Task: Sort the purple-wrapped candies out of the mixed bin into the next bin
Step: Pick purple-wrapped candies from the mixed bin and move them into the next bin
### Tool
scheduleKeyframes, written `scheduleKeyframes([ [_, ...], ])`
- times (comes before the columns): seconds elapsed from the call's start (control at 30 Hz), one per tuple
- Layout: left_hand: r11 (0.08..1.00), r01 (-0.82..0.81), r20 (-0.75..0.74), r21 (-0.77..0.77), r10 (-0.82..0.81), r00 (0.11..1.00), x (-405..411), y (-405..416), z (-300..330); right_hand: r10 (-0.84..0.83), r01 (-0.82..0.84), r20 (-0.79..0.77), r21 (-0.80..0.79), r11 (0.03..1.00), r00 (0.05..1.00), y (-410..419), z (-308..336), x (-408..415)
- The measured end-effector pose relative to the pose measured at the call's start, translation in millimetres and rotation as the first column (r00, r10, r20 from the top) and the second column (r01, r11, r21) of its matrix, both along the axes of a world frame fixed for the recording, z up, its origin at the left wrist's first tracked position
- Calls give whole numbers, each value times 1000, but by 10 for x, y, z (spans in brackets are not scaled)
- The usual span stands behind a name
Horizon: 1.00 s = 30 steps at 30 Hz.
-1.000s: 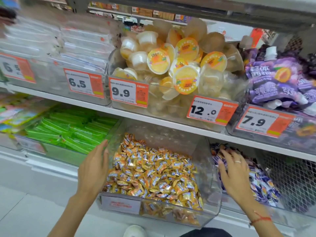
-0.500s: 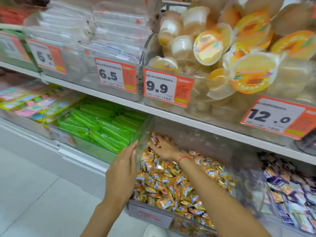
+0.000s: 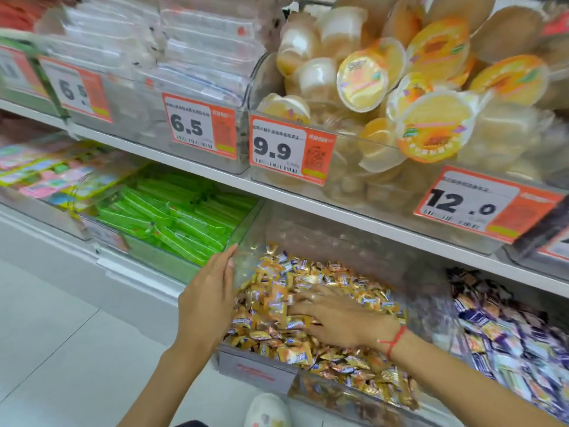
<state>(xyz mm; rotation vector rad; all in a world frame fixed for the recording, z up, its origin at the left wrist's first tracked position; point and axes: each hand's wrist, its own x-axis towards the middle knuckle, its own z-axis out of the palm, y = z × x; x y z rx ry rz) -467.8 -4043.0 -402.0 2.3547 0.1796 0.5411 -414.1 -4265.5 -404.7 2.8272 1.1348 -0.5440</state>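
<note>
A clear plastic bin (image 3: 255,369) on the lower shelf holds a heap of gold-wrapped candies (image 3: 338,365) with a few purple-and-white ones mixed in. My right hand (image 3: 335,318) lies flat on the heap, fingers spread and pointing left, partly sunk among the wrappers. My left hand (image 3: 206,300) rests with straight fingers against the outside of the bin's left wall. To the right, a neighbouring bin holds purple-wrapped candies (image 3: 508,340). I cannot see any candy held in either hand.
Left of the mixed bin stands a bin of green packets (image 3: 172,217), then pink and yellow packets (image 3: 52,177). The upper shelf (image 3: 308,204) overhangs with jelly cups (image 3: 431,97), white packs and orange price tags. Grey floor lies below left; a shoe (image 3: 268,411) shows at the bottom.
My right hand has pulled back from the far left corner of the bin to the middle of the heap, now flat. The view has shifted closer. My left hand stays on the bin's wall.
</note>
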Motion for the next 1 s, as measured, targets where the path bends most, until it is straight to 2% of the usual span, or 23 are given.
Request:
scheduleKeyframes([
  [0.1,1000,0,10,-6,0,1000,-6,-5,-2,-29,34,44,-139,990,999,-366,65,-109],
  [0.2,1000,6,19,-13,-5,1000,-21,-9,0,-98,93,-17,-201,975,995,-530,263,-198],
  [0.27,1000,2,20,-17,-2,1000,-22,-9,-6,-155,148,-46,-129,981,987,-511,406,-194],
  [0.43,1000,-1,30,-6,1,1000,-9,-2,-22,-180,162,64,214,963,982,-73,296,258],
  [0.57,1000,-7,28,12,7,1000,-23,-4,-18,-217,203,72,162,966,974,414,-176,809],
  [0.67,1000,-6,20,19,6,1000,-24,-9,5,-311,310,4,78,947,950,572,-447,1040],
  [0.87,999,-9,25,40,8,1000,-2,-15,-7,-227,224,97,43,974,969,402,-414,1070],
  [0.93,999,8,37,51,-10,999,-18,0,-15,-223,219,46,79,973,974,275,-336,883],
  [1.0,999,32,31,42,-33,999,-9,16,-12,-253,255,-32,186,949,967,131,-192,666],
])
